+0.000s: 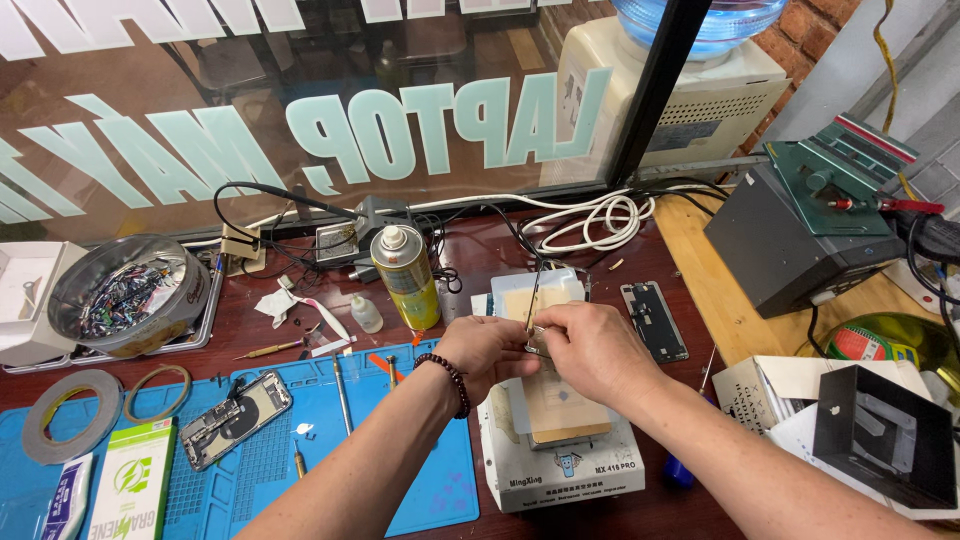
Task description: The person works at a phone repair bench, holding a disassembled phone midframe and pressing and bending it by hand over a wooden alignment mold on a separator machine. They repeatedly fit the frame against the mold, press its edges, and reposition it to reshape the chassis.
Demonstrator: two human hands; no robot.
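both hands meet over a small white heating machine [560,470] at the middle of the dark red counter [470,255]. the left hand [487,350], with a dark bead bracelet [452,380] at the wrist, and the right hand [590,350] are pressed close together, fingertips pinched on a thin dark wire [533,290] that rises from between them toward the window. what lies under the fingers is hidden, though a small metallic bit shows at the pinch point. the wire is hair-fine and taut, slightly tilted.

the machine is boxy with rounded corners, and a flat tan pad [560,410] lies on its top plate; beyond the hands a pale translucent sheet [535,295] rests on the far end of the plate.

left of the machine a blue rubber mat [430,490] with a ribbed surface carries an opened phone body [235,420], its insides exposed, and slim metal tools. a yellow spray can [407,275] with a white cap stands upright just beyond the left hand, a small clear bottle [366,313] beside it. right of the hands a dark phone frame [655,320] lies flat. a round metal bowl [125,295] of small parts sits far left, near two rolls of tape [70,415].
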